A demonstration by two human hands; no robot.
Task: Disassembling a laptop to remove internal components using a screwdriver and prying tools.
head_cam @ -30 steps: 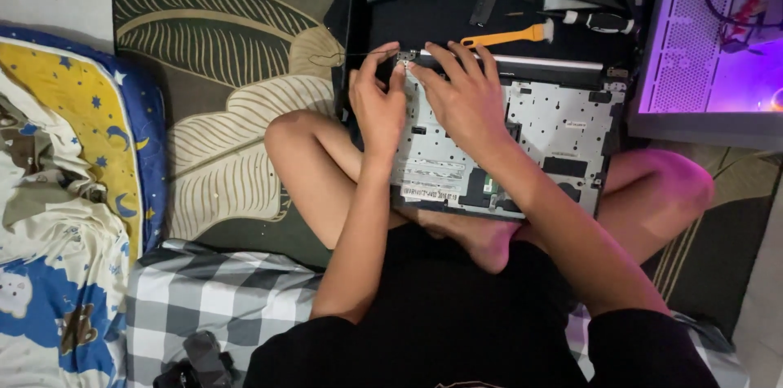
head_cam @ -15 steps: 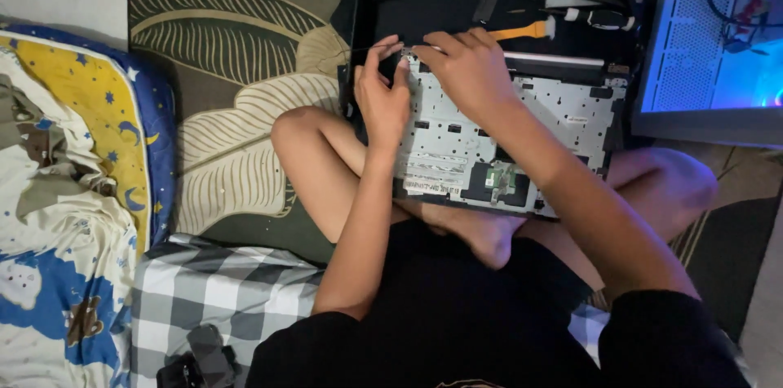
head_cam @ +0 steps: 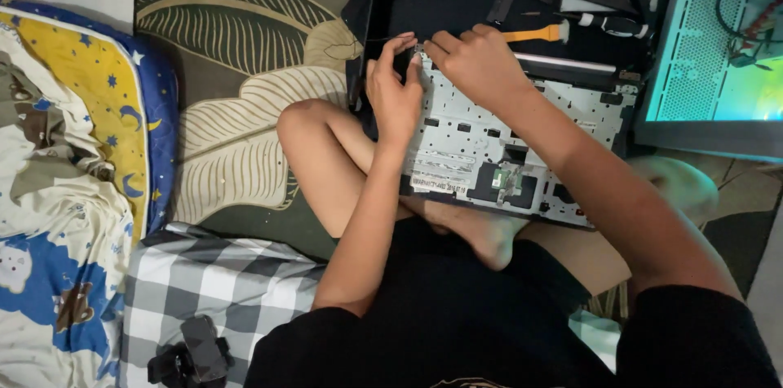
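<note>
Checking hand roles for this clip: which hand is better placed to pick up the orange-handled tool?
Right, probably. The right hand lies just beside the orange-handled tool; the left hand sits farther away at the silver laptop panel's corner.

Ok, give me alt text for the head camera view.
Both hands, left hand and right hand, pinch at the top edge of an opened laptop base resting on crossed legs, with an orange pry tool beyond and a patterned rug underneath.

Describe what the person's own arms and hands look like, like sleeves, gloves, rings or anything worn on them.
Both arms are bare from the short black sleeves of a dark top down to the fingers. The left hand and right hand wear no gloves, and no watch, bracelet or ring shows on either. The right sleeve ends above the elbow; the left sleeve's edge shows near the bottom of the picture.
</note>
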